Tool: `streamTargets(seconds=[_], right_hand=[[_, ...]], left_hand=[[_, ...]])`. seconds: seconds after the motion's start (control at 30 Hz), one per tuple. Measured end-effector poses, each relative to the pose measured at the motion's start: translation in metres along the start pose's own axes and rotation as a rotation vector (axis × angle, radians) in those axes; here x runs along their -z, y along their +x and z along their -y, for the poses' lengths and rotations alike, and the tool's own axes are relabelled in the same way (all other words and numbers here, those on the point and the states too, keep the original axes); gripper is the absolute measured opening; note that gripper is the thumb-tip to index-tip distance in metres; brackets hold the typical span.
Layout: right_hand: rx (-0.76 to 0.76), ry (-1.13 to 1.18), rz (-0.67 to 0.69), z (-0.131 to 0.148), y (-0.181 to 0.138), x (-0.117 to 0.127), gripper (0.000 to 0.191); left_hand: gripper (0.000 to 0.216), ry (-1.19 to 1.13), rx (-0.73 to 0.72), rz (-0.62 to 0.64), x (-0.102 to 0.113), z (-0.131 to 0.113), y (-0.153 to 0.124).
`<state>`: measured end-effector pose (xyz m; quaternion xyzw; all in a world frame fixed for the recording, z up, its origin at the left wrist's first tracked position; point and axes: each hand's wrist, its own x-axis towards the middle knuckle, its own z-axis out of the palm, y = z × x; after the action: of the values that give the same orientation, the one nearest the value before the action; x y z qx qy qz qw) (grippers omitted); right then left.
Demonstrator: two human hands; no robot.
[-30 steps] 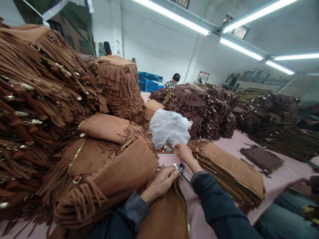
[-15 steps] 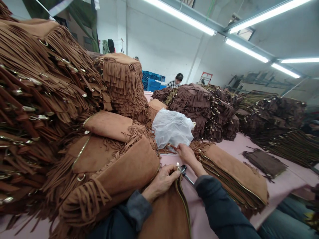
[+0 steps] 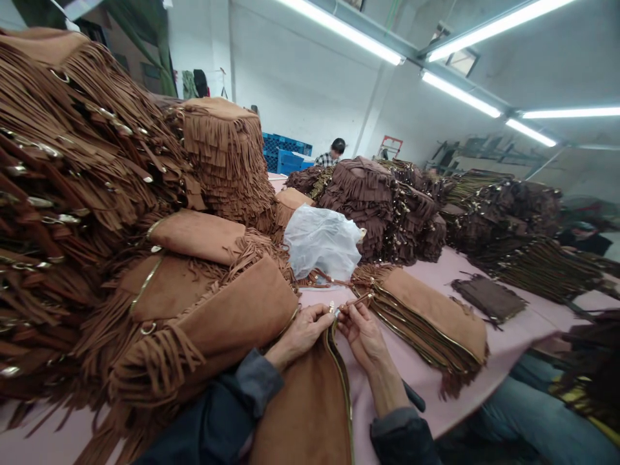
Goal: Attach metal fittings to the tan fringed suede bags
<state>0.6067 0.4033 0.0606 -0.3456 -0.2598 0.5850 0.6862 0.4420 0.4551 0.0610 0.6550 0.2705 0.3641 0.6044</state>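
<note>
My left hand (image 3: 303,330) pinches the top end of a brown suede bag (image 3: 303,413), where a small shiny metal fitting (image 3: 332,307) stands up beside the zip (image 3: 345,378). Close against it, my right hand (image 3: 361,329) holds a thin brown leather strap (image 3: 359,299) between thumb and fingers. The strap's near end meets the fitting; whether the two are joined I cannot tell. Beyond my hands, more thin straps lie at the foot of a crumpled white plastic bag (image 3: 322,242). A tool's dark handle (image 3: 414,395) shows beside my right wrist, its other end hidden.
Fringed brown bags (image 3: 237,303) pile up on the left, with a taller stack (image 3: 223,155) behind. To the right lies a row of tan zipped pieces (image 3: 431,316) on the pink table (image 3: 523,329). Dark brown stacks (image 3: 361,200) stand further back. A person (image 3: 332,154) is beyond.
My right hand has come back from beside the plastic bag with a thin strap and met my left hand. The tool's metal head is now hidden. The view has shifted slightly right.
</note>
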Motion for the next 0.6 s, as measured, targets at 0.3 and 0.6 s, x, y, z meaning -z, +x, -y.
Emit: streamTargets(seconds=[0.3,0.6], right_hand=[[0.145,-0.237,0.044,-0.016,-0.011,0.003,0.027],[0.200,-0.457,0.081,-0.020,-0.012,0.011,0.030]], left_hand=[[0.046,-0.025,0.050,0.003,-0.001,0.003,0.003],[0.038,-0.154,0.067,0.038,0.000,0.004,0.002]])
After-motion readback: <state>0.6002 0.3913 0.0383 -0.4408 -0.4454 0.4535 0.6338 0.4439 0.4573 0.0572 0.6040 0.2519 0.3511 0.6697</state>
